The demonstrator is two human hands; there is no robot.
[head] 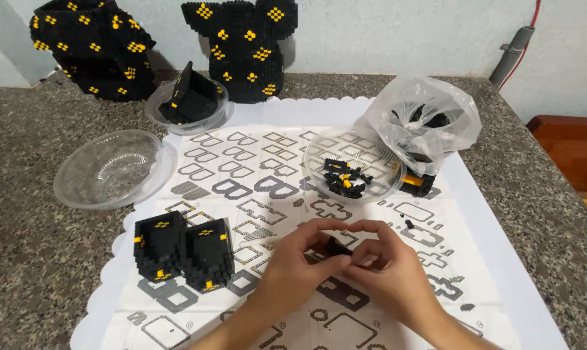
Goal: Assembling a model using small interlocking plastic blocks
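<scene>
Two hands, your left hand [300, 259] and right hand [387, 262], are pinching one black brick piece [337, 247] just below the brick bowl [355, 165].

1 head camera looks steeply down, close over the table [21, 214]

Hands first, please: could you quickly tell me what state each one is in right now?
Left hand: closed, fingertips pinching the small black brick piece.
Right hand: closed, fingertips pinching the same piece from the other side.
</scene>
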